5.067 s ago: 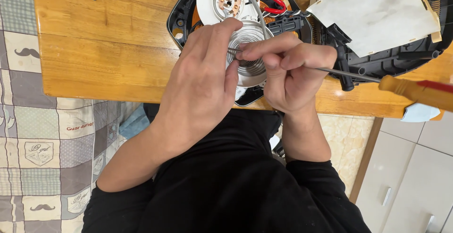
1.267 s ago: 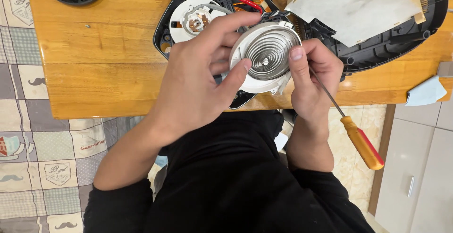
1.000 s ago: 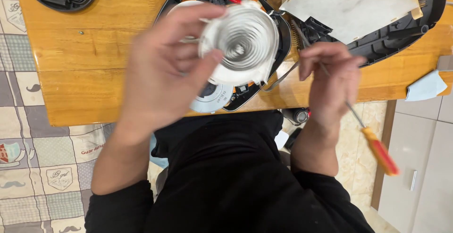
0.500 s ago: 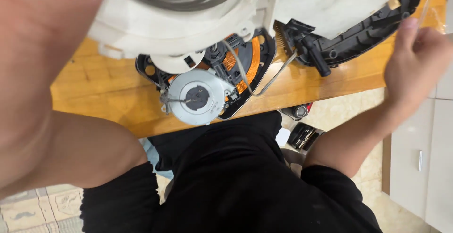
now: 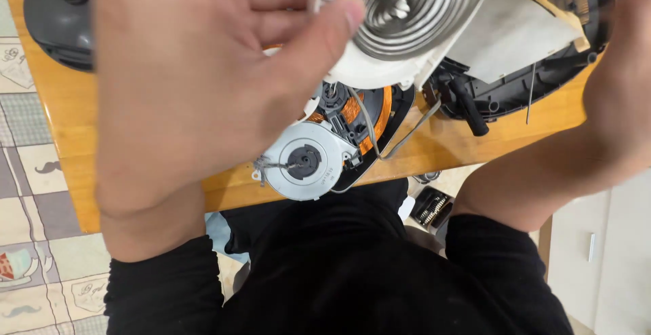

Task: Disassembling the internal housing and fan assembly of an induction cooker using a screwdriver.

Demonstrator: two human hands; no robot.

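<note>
We are looking down at a black shell (image 5: 475, 97) lying open on the desk (image 5: 61, 145) in the upper right of the frame; a grey-white panel (image 5: 515, 30) is sitting in it. Below centre, an orange coil (image 5: 369, 114) and a round white motor (image 5: 305, 162) are resting in a second black housing at the desk's near edge.

We are holding the spring case (image 5: 400, 30) up close to the camera, at the top centre of the frame. It is a white round case with a flat steel strip wound in a tight spiral inside, shining grey.

Our left hand (image 5: 196, 84) is filling the upper left, palm away from us, its fingers (image 5: 325, 36) curled around the case's left rim, thumb pressing on the white edge. Our right arm is reaching up along the right edge; its hand (image 5: 627, 9) is mostly cut off, so we cannot tell how its fingers are set. A dark grey round part (image 5: 57, 20) is lying at the upper left.
</note>
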